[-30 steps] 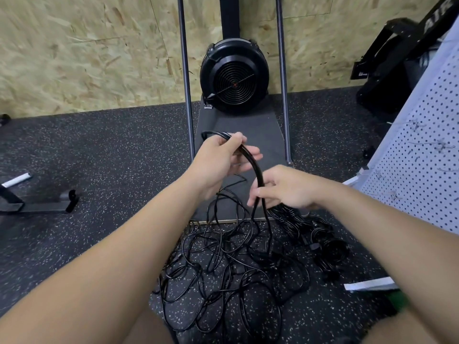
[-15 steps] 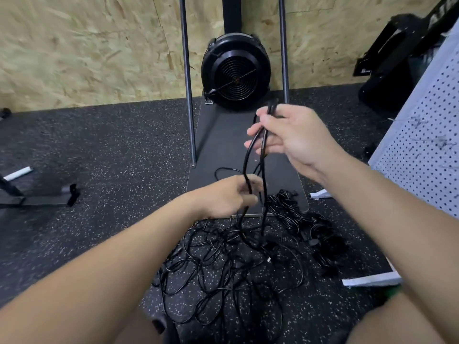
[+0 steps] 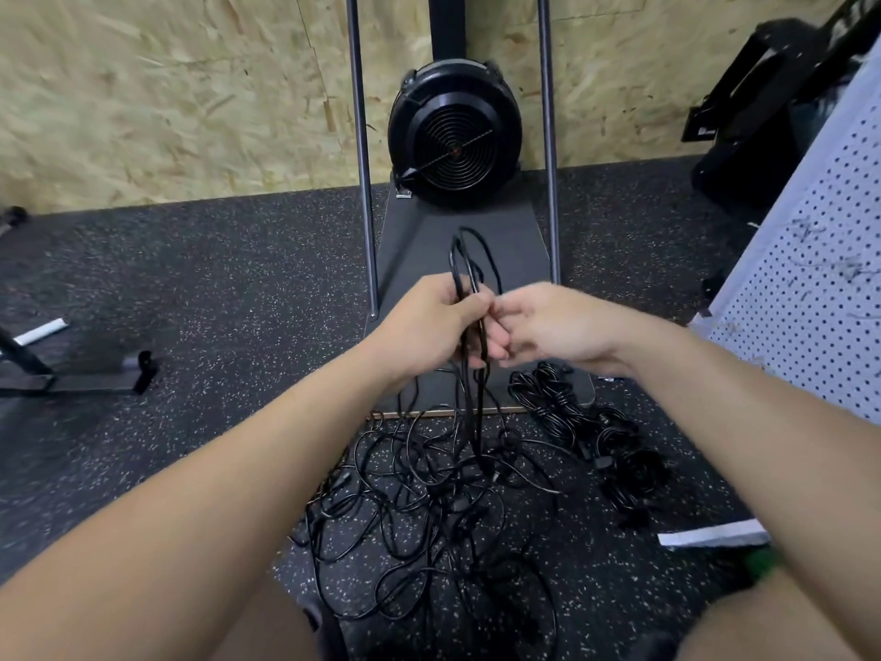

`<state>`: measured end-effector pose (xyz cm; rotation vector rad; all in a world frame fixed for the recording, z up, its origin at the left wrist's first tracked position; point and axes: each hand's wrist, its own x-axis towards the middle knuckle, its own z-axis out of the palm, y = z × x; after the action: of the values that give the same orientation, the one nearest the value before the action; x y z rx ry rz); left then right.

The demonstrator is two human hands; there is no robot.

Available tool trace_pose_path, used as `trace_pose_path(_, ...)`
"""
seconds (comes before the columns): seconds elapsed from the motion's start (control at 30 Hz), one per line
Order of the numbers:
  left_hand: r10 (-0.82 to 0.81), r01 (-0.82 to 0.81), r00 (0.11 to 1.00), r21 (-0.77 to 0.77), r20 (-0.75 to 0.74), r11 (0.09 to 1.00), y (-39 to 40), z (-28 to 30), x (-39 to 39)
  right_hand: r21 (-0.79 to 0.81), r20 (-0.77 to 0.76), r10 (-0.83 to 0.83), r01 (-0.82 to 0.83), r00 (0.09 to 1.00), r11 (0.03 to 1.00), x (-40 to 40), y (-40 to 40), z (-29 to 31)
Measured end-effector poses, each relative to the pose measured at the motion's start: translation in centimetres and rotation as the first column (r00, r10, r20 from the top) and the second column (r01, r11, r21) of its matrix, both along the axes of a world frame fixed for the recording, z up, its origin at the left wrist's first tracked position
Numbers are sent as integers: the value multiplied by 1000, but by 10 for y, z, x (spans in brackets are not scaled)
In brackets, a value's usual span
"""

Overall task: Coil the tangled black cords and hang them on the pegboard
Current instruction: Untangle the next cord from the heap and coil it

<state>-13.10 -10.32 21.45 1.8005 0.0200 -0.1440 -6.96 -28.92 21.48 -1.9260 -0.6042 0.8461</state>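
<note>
Your left hand [image 3: 429, 322] has its fingers clamped around several gathered loops of black cord [image 3: 469, 260], keeping the coil from springing apart. Your right hand [image 3: 548, 326] pinches a strand beside it. The tangled cords [image 3: 429, 508] lie on the floor below; the pegboard [image 3: 810, 288] waits at right.

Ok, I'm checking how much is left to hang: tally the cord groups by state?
Loops held in left hand and right hand, cord being coiled: 1
Tangled pile on floor: 1
Bundled heap beside it: 1
On pegboard: 0
Total: 3
</note>
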Motion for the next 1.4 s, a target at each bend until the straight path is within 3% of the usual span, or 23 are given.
trace_pose_path(0.13, 83, -83, 996, -49, 11, 995, 2, 2, 3, 24, -148, 79, -77, 986, 997, -1, 1, -18)
trace_pose_path(0.27, 144, -144, 990, -114, -9, 983, 9, 9, 6, -62, -94, 104, -111, 990, 992, -8, 7, -36)
trace_pose_path(0.63, 232, -232, 973, -96, -11, 968, 33, 4, 12, 12, -96, 293, -293, 951, 956, -16, 23, -29)
trace_pose_path(0.77, 287, -285, 958, -168, -11, 944, 39, 2, 17, 77, -3, 161, -161, 987, 984, -16, 26, -22)
trace_pose_path(0.87, 231, -252, 967, -262, -109, 932, 45, 6, 17, 211, 48, -9, -2, 999, 978, -13, 24, -1)
trace_pose_path(1.0, -122, 88, 962, -147, -244, 985, 47, 1, 1, 524, -42, -230, 217, 972, 823, -1, 22, 20)
trace_pose_path(1.13, -351, 338, 917, -99, -188, 936, 38, -7, -15, 561, -164, -352, 381, 921, 735, 13, 21, 11)
trace_pose_path(1.33, -168, 167, 986, 65, 19, 984, 7, -24, -16, 506, -182, -345, 389, 921, 770, 14, 23, 3)
trace_pose_path(1.4, -94, 93, 995, 33, 16, 995, 10, -26, -10, 444, -58, -367, 353, 928, 824, 14, 22, 2)
